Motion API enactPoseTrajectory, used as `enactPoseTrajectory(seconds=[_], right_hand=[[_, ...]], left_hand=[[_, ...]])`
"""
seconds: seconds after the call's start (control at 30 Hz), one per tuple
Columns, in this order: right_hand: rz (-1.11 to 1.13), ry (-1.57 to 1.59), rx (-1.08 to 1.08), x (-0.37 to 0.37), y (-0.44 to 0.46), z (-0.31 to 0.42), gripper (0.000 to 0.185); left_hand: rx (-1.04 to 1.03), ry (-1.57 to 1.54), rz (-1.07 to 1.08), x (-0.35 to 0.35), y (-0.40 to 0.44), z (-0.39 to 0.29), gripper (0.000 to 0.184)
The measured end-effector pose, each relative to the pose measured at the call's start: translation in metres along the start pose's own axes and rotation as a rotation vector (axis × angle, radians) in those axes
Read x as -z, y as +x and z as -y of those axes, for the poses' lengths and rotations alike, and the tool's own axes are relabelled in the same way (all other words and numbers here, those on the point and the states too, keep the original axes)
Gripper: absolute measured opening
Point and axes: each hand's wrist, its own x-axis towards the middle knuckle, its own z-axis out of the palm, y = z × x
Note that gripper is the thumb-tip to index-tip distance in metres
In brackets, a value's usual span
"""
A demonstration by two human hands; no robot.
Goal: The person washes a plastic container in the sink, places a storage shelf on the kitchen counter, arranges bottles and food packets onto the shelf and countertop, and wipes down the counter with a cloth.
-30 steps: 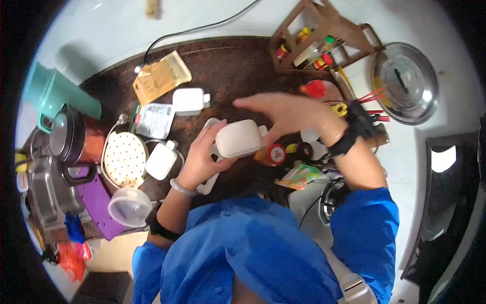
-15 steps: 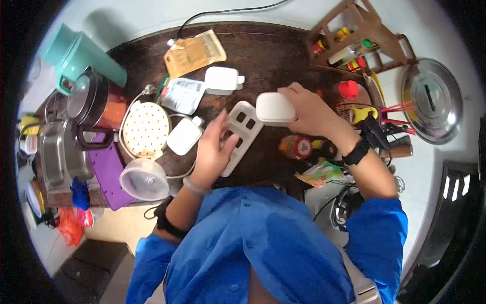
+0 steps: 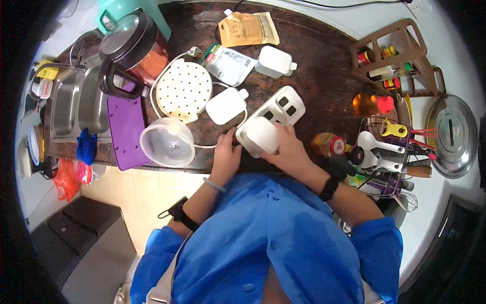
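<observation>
A long white tray point(image 3: 296, 96) with dark square openings lies slantwise on the dark counter. My right hand point(image 3: 291, 152) is closed around a white rounded plastic container point(image 3: 262, 134), held tilted over the tray's near end. Whether the container touches the tray is hard to make out. My left hand point(image 3: 226, 157) has its fingers and thumb closed at the tray's near left corner. Two similar white containers with small spout-like tabs lie close by, one container point(image 3: 226, 106) left of the tray and another container point(image 3: 275, 61) behind it.
Left stand a cream perforated plate point(image 3: 184, 90), a translucent bowl point(image 3: 167, 143), a purple board point(image 3: 127, 131), a dark-lidded jug point(image 3: 134, 50) and a sink point(image 3: 66, 104). Pouches point(image 3: 248, 29) lie behind. Rightward are a jar point(image 3: 329, 145), kitchen utensils point(image 3: 379, 152) and a brown rack point(image 3: 395, 55).
My right hand has brought the container down and nearer, from the tray's right side to its near end, tilting it. My left hand moved from above the tray to its near corner. The view shifted.
</observation>
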Motion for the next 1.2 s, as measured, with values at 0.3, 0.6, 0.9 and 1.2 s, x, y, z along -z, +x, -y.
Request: enactPoseTrajectory(seconds=[0.3, 0.6, 0.9, 1.2], right_hand=[[-0.072, 0.023, 0.1, -0.006, -0.005, -0.007, 0.088], [0.098, 0.043, 0.22, 0.011, 0.009, -0.009, 0.064], [-0.45, -0.162, 0.018, 0.051, 0.172, -0.045, 0.046], [-0.444, -0.21, -0.05, 0.063, 0.181, -0.038, 0.042]], left_hand=[[-0.06, -0.055, -0.015, 0.004, -0.003, -0.006, 0.053], [-0.291, 0.071, -0.058, 0.008, 0.0, -0.064, 0.067], [-0.331, 0.122, -0.095, -0.008, 0.014, -0.048, 0.03], [-0.326, 0.793, -0.337, 0.047, 0.051, -0.073, 0.063]])
